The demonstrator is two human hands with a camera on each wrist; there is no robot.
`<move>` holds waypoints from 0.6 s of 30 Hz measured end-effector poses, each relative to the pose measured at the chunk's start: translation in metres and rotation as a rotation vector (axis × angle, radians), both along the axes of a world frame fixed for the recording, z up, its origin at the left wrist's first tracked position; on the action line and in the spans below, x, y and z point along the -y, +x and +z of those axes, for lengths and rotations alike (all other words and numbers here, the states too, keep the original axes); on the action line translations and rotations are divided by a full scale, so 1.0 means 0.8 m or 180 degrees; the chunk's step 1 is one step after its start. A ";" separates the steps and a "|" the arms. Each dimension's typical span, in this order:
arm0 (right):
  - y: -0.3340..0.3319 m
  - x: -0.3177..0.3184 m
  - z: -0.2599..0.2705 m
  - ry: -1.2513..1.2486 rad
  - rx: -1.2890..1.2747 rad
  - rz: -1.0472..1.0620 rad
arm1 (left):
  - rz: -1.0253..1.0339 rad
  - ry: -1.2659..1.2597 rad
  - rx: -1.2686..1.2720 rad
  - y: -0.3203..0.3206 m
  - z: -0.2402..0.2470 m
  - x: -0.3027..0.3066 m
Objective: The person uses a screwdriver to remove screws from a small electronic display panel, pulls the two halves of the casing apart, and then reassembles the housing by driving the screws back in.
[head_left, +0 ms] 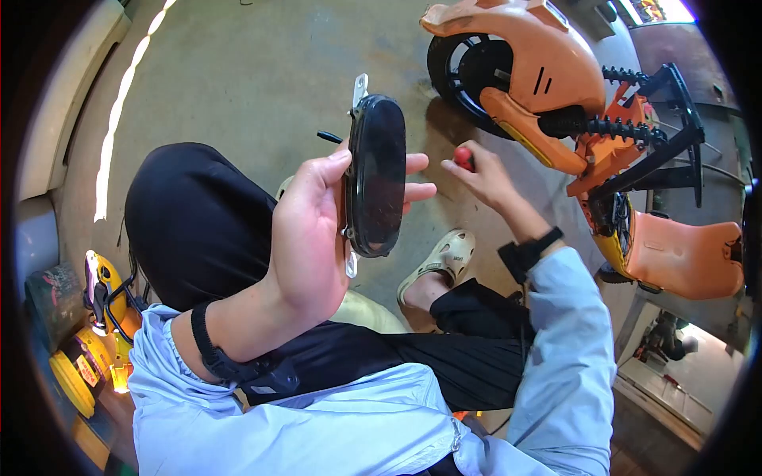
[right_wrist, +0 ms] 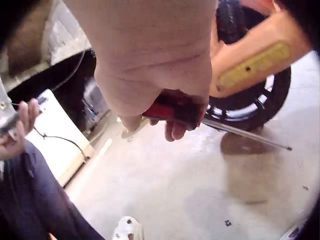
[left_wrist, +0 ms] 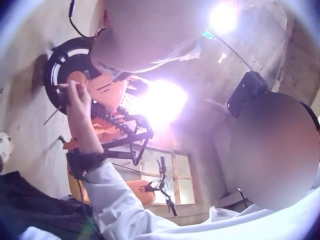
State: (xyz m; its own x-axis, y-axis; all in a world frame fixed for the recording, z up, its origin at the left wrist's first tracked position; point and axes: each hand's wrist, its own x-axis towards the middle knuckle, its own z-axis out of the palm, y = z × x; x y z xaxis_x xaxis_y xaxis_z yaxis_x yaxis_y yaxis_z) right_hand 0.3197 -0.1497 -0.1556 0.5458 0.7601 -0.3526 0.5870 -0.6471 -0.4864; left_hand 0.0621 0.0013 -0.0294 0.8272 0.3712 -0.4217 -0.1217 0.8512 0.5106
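Screwdriver handle (right_wrist: 172,111) — red and black. Display unit (head_left: 378,174): glossy black. Shirt (head_left: 567,317): plain light blue. Trousers (head_left: 468,357): black. Clog (head_left: 446,258): cream. Scooter bodywork (head_left: 556,63) — orange.

No text legible; label (head_left: 86,370) on yellow container (head_left: 70,384) blurred

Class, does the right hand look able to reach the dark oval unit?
Probably yes: only the left hand's fingers stand between the right hand and the dark oval unit, though gripping the red handle may hinder it.

head: bright, curved black edges | left wrist: white glare (left_wrist: 162,102), purplish haze | right wrist: soft, floor (right_wrist: 160,180) shadowed
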 end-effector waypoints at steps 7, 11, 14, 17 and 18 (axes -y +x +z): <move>-0.046 0.049 0.212 0.1499 -0.0108 -0.0089 | -0.0143 0.0053 0.0706 -0.015 0.001 0.008; -0.079 0.107 0.261 0.2145 -0.0283 -0.0589 | -0.0342 -0.0091 0.1051 -0.016 -0.004 0.008; -0.095 0.132 0.275 0.2910 -0.0951 -0.0748 | -0.0321 -0.0407 0.1137 -0.016 0.003 0.012; -0.099 0.141 0.276 0.3514 -0.0778 -0.1200 | -0.0186 -0.0522 0.0963 -0.013 0.008 0.014; -0.101 0.141 0.275 0.3516 -0.0785 -0.1221 | -0.0100 -0.0578 0.0931 -0.011 0.010 0.014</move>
